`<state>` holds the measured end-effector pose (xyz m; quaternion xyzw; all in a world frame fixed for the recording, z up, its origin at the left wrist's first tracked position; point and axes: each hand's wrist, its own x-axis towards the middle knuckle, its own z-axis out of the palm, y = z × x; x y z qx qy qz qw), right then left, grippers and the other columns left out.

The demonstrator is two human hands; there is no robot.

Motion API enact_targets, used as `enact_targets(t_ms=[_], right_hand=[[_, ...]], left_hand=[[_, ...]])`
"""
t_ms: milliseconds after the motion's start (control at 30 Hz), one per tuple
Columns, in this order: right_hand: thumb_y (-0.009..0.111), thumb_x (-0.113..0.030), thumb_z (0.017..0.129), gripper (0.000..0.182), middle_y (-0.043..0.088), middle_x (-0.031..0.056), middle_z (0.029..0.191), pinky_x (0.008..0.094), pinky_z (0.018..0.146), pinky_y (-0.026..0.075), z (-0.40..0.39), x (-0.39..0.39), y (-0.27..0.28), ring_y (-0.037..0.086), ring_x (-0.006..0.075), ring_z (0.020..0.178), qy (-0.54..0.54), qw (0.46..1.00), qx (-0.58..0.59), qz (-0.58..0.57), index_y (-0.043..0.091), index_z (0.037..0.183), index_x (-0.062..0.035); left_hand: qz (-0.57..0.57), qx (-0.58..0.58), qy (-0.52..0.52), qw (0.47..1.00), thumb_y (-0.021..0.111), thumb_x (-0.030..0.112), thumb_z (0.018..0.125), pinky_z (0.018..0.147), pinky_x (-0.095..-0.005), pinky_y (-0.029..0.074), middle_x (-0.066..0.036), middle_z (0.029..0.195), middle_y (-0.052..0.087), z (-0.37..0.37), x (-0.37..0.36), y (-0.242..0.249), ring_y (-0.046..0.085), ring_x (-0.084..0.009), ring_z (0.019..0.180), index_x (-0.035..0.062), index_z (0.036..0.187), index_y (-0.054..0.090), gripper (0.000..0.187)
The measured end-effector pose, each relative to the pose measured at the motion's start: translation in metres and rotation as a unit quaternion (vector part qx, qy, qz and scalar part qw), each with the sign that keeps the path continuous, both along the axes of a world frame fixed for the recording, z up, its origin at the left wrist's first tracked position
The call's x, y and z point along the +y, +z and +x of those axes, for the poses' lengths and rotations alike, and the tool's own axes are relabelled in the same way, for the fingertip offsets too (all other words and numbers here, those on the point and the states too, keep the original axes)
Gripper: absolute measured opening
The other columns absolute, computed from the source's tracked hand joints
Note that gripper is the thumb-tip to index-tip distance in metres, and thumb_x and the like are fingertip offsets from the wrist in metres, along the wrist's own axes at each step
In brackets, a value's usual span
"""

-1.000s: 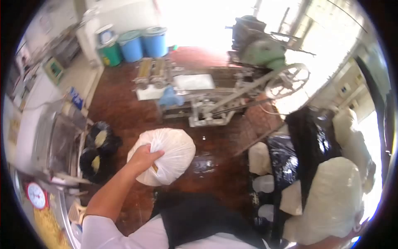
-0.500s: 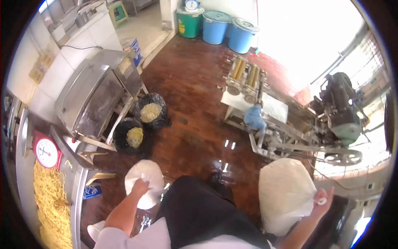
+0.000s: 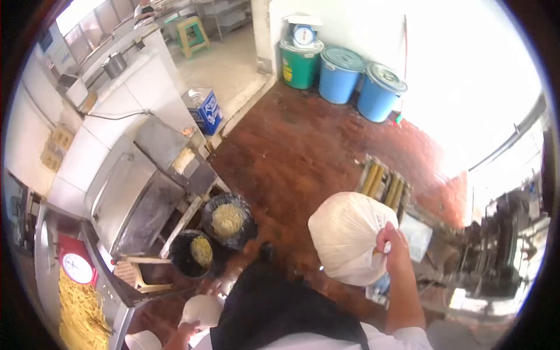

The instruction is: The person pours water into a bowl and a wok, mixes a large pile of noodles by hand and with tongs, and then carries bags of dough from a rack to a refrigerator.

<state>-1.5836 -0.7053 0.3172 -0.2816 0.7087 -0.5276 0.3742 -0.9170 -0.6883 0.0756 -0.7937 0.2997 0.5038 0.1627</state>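
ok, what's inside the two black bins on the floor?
Both round black bins hold heaps of yellow noodles. How deep the heaps go is hidden by the top layer and the rims.

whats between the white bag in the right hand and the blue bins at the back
In the head view only bare red-brown floor lies between the white bag, gripped by the right hand, and the blue bins.

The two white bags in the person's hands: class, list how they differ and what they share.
The right bag looks much bigger than the left bag. The right hand holds its bag out at the neck; the left hand keeps its bag low by the body, partly hidden. Both are white, bulging and full.
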Motion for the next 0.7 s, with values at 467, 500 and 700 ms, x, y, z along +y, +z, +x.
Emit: enact_targets(t_ms=[467,500,700], right_hand=[[0.055,-0.05,0.086,0.054,0.045,-0.0017,0.055,0.0273,0.053,0.029,-0.135,-0.332,-0.023,0.04,0.01,0.056,0.024,0.998,-0.02,0.048,0.056,0.057,-0.005],[0.056,-0.051,0.085,0.054,0.046,-0.0011,0.056,0.0278,0.054,0.03,-0.149,-0.347,-0.025,0.041,0.0111,0.057,0.027,0.998,-0.012,0.053,0.057,0.058,-0.0048],[0.056,-0.059,0.082,0.059,0.054,0.0031,0.061,0.0284,0.06,0.039,-0.254,-0.42,-0.07,0.05,0.0135,0.062,0.004,0.998,-0.041,0.055,0.061,0.063,-0.0041]], left_hand=[[-0.09,0.097,-0.081,0.988,0.071,0.038,0.079,0.066,-0.0387,0.047,-0.014,0.088,0.067,-0.185,-0.294,-0.068,0.063,-0.025,0.073,-0.0059,0.1,0.065,0.05],[-0.089,0.098,-0.086,0.987,0.071,0.038,0.079,0.066,-0.0386,0.047,-0.014,0.089,0.067,-0.197,-0.313,-0.07,0.063,-0.0251,0.073,-0.0058,0.1,0.065,0.05],[-0.115,0.092,-0.158,0.976,0.072,0.038,0.078,0.07,-0.038,0.048,-0.014,0.091,0.068,-0.295,-0.486,-0.06,0.064,-0.0258,0.077,-0.0051,0.1,0.065,0.049]])
